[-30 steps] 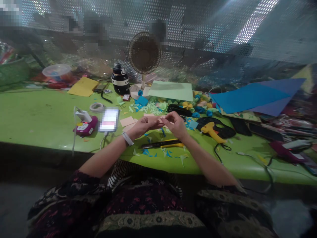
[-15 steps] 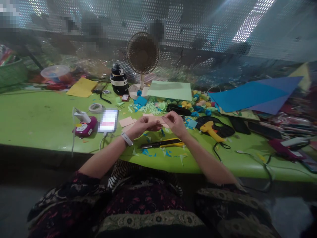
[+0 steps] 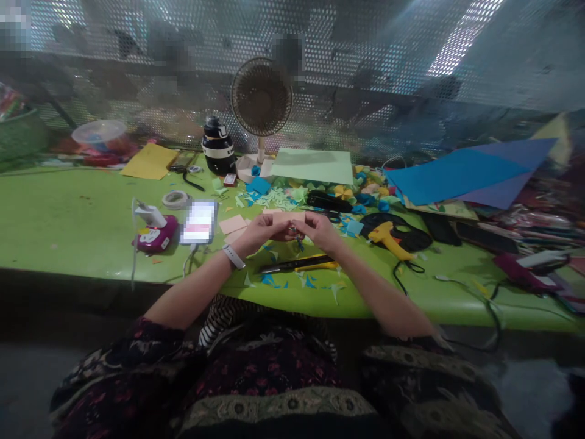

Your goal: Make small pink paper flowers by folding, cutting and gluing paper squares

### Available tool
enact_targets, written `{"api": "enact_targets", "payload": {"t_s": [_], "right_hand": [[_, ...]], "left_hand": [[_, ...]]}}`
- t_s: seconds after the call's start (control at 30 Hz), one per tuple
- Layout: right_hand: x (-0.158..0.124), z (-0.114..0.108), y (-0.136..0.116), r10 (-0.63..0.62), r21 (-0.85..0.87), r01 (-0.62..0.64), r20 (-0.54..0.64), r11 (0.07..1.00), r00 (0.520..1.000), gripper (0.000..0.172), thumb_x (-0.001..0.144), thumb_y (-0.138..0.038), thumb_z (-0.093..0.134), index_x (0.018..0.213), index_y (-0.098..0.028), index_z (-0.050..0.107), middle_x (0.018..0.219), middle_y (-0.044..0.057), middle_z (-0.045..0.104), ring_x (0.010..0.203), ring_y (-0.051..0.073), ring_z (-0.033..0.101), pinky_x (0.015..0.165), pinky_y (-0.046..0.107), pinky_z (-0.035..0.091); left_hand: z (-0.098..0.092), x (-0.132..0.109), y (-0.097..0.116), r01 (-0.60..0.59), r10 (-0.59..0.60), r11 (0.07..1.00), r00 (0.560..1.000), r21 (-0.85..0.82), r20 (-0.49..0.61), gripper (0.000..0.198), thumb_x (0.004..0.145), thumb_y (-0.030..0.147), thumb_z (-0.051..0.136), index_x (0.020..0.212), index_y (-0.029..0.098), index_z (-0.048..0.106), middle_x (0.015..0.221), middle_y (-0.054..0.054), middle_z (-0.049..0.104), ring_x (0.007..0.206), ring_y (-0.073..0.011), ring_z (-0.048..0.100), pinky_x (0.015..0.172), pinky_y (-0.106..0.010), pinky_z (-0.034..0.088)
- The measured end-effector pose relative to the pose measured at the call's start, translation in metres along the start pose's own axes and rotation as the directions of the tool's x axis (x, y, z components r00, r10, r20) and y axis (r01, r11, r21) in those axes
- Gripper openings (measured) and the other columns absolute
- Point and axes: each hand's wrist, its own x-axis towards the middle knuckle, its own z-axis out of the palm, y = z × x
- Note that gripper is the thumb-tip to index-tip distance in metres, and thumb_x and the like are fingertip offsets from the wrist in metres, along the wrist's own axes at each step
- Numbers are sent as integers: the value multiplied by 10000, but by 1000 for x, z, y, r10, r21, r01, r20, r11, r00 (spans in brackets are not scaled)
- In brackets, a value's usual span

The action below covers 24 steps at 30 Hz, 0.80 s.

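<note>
My left hand [image 3: 261, 230] and my right hand [image 3: 320, 229] meet above the green table [image 3: 68, 219], both pinching a small pale pink paper piece [image 3: 289, 217] between their fingertips. A white band sits on my left wrist. Yellow-handled scissors [image 3: 301, 264] lie on the table just below my hands, among blue and green paper scraps [image 3: 274, 198]. More pink paper squares [image 3: 233, 224] lie to the left of my left hand.
A phone [image 3: 200, 222] and a purple tape dispenser [image 3: 155, 231] sit at left, a yellow glue gun [image 3: 388, 236] with its cord at right. At the back stand a small fan [image 3: 261, 100], a black flask [image 3: 218, 148], green and blue paper sheets [image 3: 461, 174].
My right hand's fingers have come down and closed toward the left hand on the pink paper. The view has shifted slightly.
</note>
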Motion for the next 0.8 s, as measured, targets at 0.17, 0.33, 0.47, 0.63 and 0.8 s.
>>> {"api": "enact_targets", "payload": {"t_s": [0.17,0.33,0.47,0.63,0.8], "right_hand": [[1,0,1,9,26,-10,22,1000,1000,512,736,-692,691,790,-187,628,629,-9,609,526,129,536,533,283,469],[0,-4,0,9,68,-7,-30,998,1000,515,724,-687,724,697,-189,600,558,-25,576,498,114,525,518,269,451],[1,-5,0,56,176,-54,-8,983,998,504,644,-640,810,743,-167,666,646,5,660,523,112,554,520,269,481],[0,-3,1,122,229,-134,66,964,990,493,595,-549,867,844,-141,743,724,46,728,583,134,613,555,280,530],[0,-4,1,105,214,-119,76,969,992,406,632,-499,841,805,-144,747,698,42,725,562,129,612,552,274,529]], "left_hand": [[-2,1,0,16,-17,1000,1000,5,15,441,706,432,870,919,73,728,841,-115,778,709,-157,745,813,-326,623],[-4,-3,10,-3,1,999,998,33,64,471,676,479,879,889,91,717,807,-93,772,705,-157,742,790,-325,627],[-6,-4,13,-24,19,998,997,63,72,482,683,500,868,893,95,713,801,-93,770,703,-154,740,774,-312,624],[-5,-3,10,-5,-3,996,996,90,93,447,724,486,848,871,92,697,782,-90,766,698,-146,738,779,-300,622],[-5,-3,10,-1,-9,995,994,95,105,459,725,487,847,888,84,701,787,-97,769,690,-149,740,766,-296,626]]}}
